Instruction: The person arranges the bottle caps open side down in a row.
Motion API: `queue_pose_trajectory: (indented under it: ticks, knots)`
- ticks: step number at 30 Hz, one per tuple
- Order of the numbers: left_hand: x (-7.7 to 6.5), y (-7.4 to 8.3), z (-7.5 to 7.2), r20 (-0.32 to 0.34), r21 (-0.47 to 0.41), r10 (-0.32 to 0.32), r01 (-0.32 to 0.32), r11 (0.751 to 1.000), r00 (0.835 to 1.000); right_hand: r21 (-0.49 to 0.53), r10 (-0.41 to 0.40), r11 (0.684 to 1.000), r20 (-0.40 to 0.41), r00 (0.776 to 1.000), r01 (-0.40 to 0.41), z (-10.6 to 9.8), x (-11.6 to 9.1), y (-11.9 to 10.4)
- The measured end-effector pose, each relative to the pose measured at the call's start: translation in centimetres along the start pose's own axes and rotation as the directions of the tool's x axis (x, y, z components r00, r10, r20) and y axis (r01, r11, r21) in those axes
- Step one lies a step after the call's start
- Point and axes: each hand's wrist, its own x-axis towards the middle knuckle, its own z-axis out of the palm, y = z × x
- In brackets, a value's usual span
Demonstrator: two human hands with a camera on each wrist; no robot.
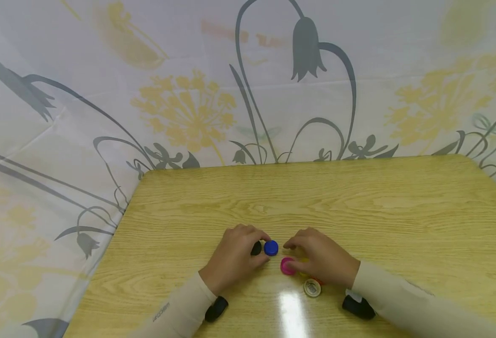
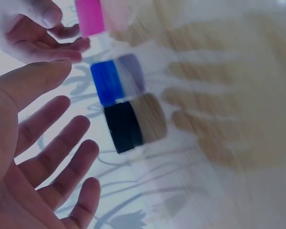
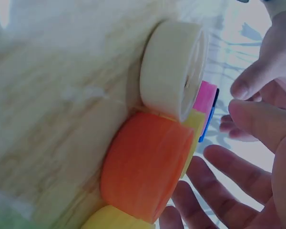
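Observation:
Several small round caps lie on the wooden table. My left hand (image 1: pixel 235 256) hovers by the black cap (image 2: pixel 123 126) and the blue cap (image 1: pixel 271 248), its thumb and fingers spread and holding nothing. These two caps sit side by side. Over the pink cap (image 1: pixel 287 266) reaches my right hand (image 1: pixel 328 257), fingers loosely extended with nothing gripped. Under and beside that hand are a cream cap (image 1: pixel 312 288) with a hollow face, an orange cap (image 3: pixel 145 164) and a yellow cap (image 3: pixel 194 136). Another yellow piece (image 3: pixel 114 219) shows at the right wrist view's bottom edge.
The wood-grain table (image 1: pixel 358 202) stretches beyond both hands and out to the right. A flower-printed cloth (image 1: pixel 180 56) hangs along its back and left edges. Black wrist straps (image 1: pixel 217 309) show beneath both sleeves.

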Motion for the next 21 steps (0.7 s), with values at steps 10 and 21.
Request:
queue_pose_trajectory:
  ticks: [10,21]
  knots:
    - [-1.1,1.8,0.2,-0.013,-0.024,0.053,-0.053,0.998,0.999,-0.092,-0.072,0.994,-0.058,0.996,0.066,0.8,-1.0,-0.3]
    - [-1.4,2.2,1.0,0.116,-0.121,-0.028,0.042,0.992,0.993,-0.054,-0.042,0.998,-0.034,0.999,0.04,1.4,-1.3,-0.6]
